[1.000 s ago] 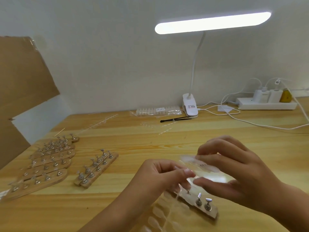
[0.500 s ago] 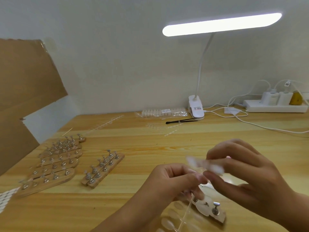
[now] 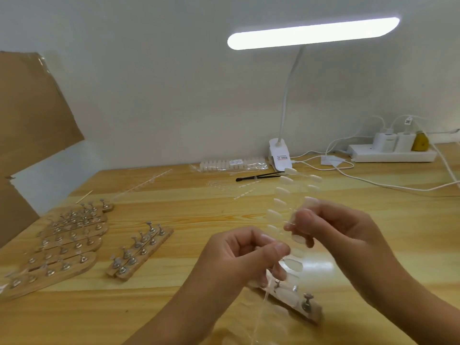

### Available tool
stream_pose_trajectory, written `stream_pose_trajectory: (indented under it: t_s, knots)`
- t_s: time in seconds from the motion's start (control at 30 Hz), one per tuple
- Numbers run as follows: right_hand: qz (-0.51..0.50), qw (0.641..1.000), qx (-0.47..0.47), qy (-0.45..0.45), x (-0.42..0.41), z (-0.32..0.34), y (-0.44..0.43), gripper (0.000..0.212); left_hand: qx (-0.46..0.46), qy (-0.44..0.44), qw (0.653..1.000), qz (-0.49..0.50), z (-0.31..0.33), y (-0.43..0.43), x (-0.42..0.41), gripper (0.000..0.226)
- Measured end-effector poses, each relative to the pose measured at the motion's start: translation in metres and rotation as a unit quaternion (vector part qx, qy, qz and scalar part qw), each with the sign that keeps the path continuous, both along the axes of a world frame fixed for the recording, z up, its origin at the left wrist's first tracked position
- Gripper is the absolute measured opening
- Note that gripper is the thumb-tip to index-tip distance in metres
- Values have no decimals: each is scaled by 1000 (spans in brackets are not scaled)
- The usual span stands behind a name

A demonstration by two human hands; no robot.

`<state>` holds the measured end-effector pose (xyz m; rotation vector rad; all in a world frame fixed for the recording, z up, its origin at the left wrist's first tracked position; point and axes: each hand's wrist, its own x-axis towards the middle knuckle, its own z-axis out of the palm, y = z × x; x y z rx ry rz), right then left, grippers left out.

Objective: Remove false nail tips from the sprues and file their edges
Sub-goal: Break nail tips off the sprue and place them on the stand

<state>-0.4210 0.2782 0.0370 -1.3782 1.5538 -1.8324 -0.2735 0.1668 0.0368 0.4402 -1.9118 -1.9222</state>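
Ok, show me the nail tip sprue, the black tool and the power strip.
nail tip sprue [image 3: 283, 191]: head view, upper left tip.
black tool [image 3: 249, 178]: head view, mid shaft.
power strip [image 3: 393, 156]: head view, front face.

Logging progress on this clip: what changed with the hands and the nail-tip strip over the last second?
The clear plastic sprue strip of false nail tips, earlier a blur lying across between the hands, now stands up and away from the person, its tips plainly showing. The left hand still pinches its lower part and the right hand its upper part. The wooden peg holders and white clip lamp stayed put.
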Motion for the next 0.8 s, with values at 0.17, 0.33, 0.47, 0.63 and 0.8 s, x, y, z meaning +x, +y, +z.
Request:
stream_pose_trajectory:
  t_s: [0.17, 0.33, 0.47, 0.63, 0.8]
  knots:
    - [43, 992, 67, -100, -1, 4, -4, 19, -35, 27, 999, 17, -2, -1, -1, 13]
    - [65, 981, 89, -157, -2, 4, -5, 21, -72, 35, 996, 40, -8, 0, -1, 20]
    - [84, 964, 98, -234, -2, 3, -8, 18, -97, 21, 994, 41, -12, -1, -1, 28]
    - [74, 983, 57, -158, -3, 0, -6, 12, -39, 27, 998, 43, -12, -2, -4, 19]
    - [-74, 943, -80, 313, -1, -7, -3, 12, -4, -1, 998, 65, -12, -4, -4, 24]
